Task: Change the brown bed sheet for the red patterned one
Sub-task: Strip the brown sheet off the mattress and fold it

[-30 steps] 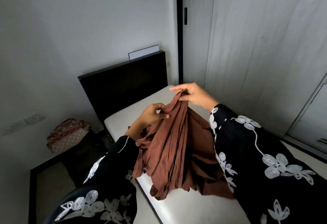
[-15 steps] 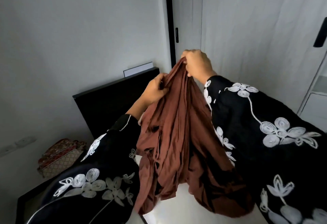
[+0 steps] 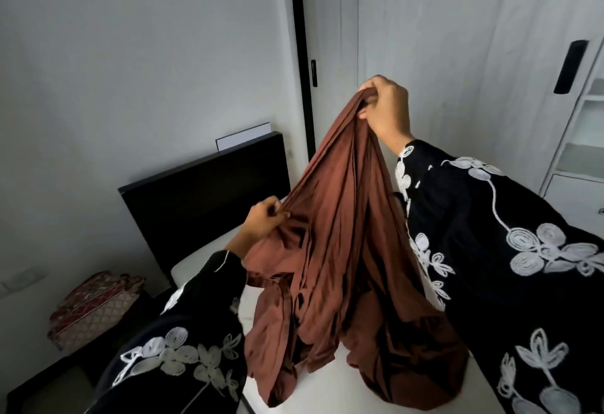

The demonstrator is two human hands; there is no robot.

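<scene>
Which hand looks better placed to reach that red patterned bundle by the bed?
Probably the left hand: it grips the brown sheet low, nearer the red patterned bundle. The right hand holds it high, farther away.

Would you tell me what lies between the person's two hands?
In the head view, a gathered stretch of brown sheet runs from the left hand up to the right hand.

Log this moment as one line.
brown sheet: bunched, held up, hem on mattress; right hand: grips top; left hand: grips lower fold; red patterned sheet: folded, left of mattress
</scene>
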